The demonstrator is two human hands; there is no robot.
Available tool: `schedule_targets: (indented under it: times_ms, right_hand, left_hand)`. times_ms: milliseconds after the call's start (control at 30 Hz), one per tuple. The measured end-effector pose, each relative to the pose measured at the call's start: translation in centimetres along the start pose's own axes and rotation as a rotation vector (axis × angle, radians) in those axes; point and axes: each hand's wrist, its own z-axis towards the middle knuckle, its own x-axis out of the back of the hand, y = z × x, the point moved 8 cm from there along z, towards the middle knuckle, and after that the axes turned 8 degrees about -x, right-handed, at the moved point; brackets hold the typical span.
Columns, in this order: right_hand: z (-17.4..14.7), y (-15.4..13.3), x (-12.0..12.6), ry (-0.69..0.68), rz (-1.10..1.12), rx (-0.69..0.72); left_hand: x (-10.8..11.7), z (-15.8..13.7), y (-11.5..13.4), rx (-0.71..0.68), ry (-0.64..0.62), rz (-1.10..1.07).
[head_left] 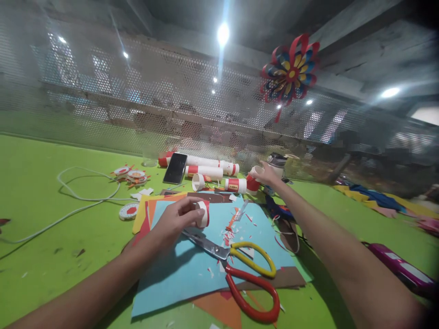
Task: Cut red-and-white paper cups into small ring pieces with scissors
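In the head view, my left hand (176,218) is just left of the centre of the frame, its fingers curled and gripping a short red-and-white tube (207,214). The tube's white side lies against my thumb and fingertips, over the light-blue sheet (161,285). My right hand (270,177) reaches to the right of centre, higher in the frame, with its fingers at the upper end of a red cup-like piece with a white top (253,183); I cannot tell whether they have closed on it.

Below the tube, in the lower middle, large scissors (222,253) lie on the blue sheet, blades pointing to the upper left, one handle loop yellow and the other red, the red one lower. Small red, white and orange paper scraps (229,237) are scattered beside them. Orange and yellow sheets (140,214) show from under the blue one at its upper left.

Near the middle of the frame, above the blue sheet, a red-banded white roll (236,185) lies close to the red piece, with longer white tubes (205,172) behind it and a dark phone (175,168) leaning at their left. Round paper discs (137,175) and a white cable (73,212) are on the green worktop (44,283) at left. A purple object (399,265) sits at the lower right, and a layered paper flower (291,73) hangs at the upper right.
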Motion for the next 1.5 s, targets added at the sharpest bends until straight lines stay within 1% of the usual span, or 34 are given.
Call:
schedule_targets:
  times_ms: [100, 200, 267, 400, 500, 633, 733, 867, 933, 1000, 1100, 1133, 1200, 1267, 1333, 1400, 1500]
  right_hand:
    - [0.5, -0.5, -0.8, -0.059, -0.047, -0.004]
    - [0.9, -1.0, -0.6, -0.064, -0.074, -0.003]
    - [1.4, -1.2, 0.4, -0.043, -0.083, -0.009]
    - [2.5, -1.5, 3.2, -0.006, -0.1, -0.04]
    - [2.9, -1.6, 4.0, -0.047, -0.113, -0.063]
    - [2.0, -1.4, 2.7, -0.185, -0.134, -0.079]
    - [1.3, -1.4, 1.5, -0.245, -0.155, -0.065]
    - [0.5, -1.9, 1.2, -0.31, -0.182, 0.033]
    - [-0.4, -2.2, 1.1, -0.393, -0.207, 0.1]
    - [-2.0, -2.4, 0.8, -0.527, -0.246, 0.153]
    - [-5.5, -3.0, -0.2, -0.751, -0.299, 0.21]
    - [-6.8, -3.5, -0.5, -0.807, -0.298, 0.234]
    - [-9.0, -4.7, -1.3, -0.875, -0.273, 0.287]
    - [-10.7, -6.0, -1.7, -0.868, -0.233, 0.333]
    - [-11.9, -7.1, -1.7, -0.788, -0.183, 0.372]
    - [-12.6, -7.7, -1.1, -0.648, -0.138, 0.377]
    - [-13.7, -7.3, 0.3, -0.414, -0.083, 0.325]
  left_hand:
    - [0.2, 0.0, 0.1, -0.002, 0.013, 0.01]
    - [0.4, 0.1, 0.3, 0.001, 0.032, 0.024]
    - [0.5, 0.1, 0.3, 0.002, 0.04, 0.027]
    - [0.4, 0.1, 0.2, -0.002, 0.03, 0.035]
    - [0.3, 0.1, 0.2, -0.01, 0.023, 0.037]
    - [0.3, 0.0, 0.1, 0.007, 0.027, 0.032]
    - [0.3, 0.0, 0.0, 0.016, 0.033, 0.034]
    - [0.3, 0.0, 0.2, 0.013, 0.036, 0.035]
    - [0.3, 0.0, 0.4, 0.01, 0.031, 0.031]
    - [0.2, -0.1, 0.5, 0.008, 0.027, 0.026]
    - [0.1, -0.1, 0.5, 0.007, 0.022, 0.032]
    - [0.0, -0.1, 0.5, 0.005, 0.018, 0.032]
    - [0.1, 0.0, 0.4, -0.001, 0.014, 0.033]
    - [0.2, 0.1, 0.2, -0.001, 0.013, 0.038]
    - [0.3, 0.3, 0.2, -0.005, 0.01, 0.04]
    - [0.4, 0.4, 0.2, -0.012, -0.003, 0.038]
    - [0.4, 0.5, 0.3, -0.018, -0.017, 0.036]
